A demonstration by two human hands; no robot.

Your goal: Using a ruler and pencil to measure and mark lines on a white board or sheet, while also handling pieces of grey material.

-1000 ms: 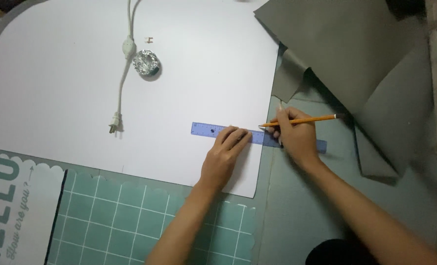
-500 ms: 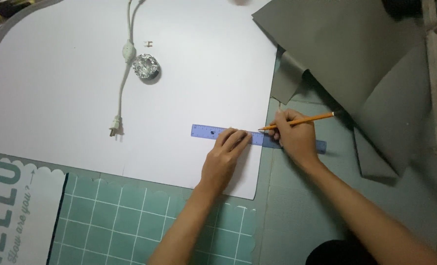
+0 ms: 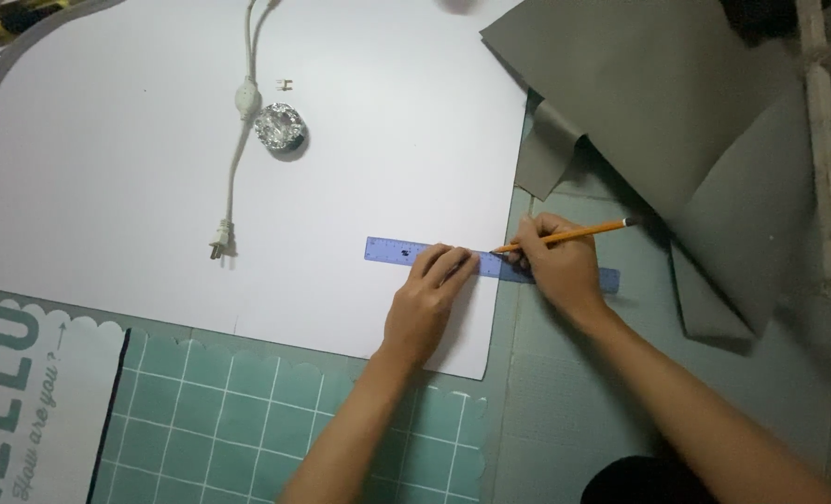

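From my remote station I log the large white sheet (image 3: 154, 168) as the reference for everything here. It lies flat on the desk (image 3: 565, 401). Off the sheet's right edge, grey sheets (image 3: 677, 121) are piled with folded corners. Below the sheet's lower edge sits a teal gridded mat (image 3: 247, 429). On the sheet's upper middle, a white power cord (image 3: 238, 140) runs down to its plug, with a foil-wrapped round object (image 3: 278, 127) just beside it.

Across the sheet's right edge lies a blue ruler (image 3: 397, 250), one end on the sheet, the other overhanging onto the desk. The left hand (image 3: 429, 303) presses flat on the ruler; its fingers (image 3: 448, 264) are extended over the strip, not curled around it. The right hand (image 3: 555, 271), just off the sheet's edge, covers the ruler's far portion. Its fingers are clenched on a yellow pencil (image 3: 565, 235), whose tip meets the ruler's upper edge right at the sheet's border, between the two hands.
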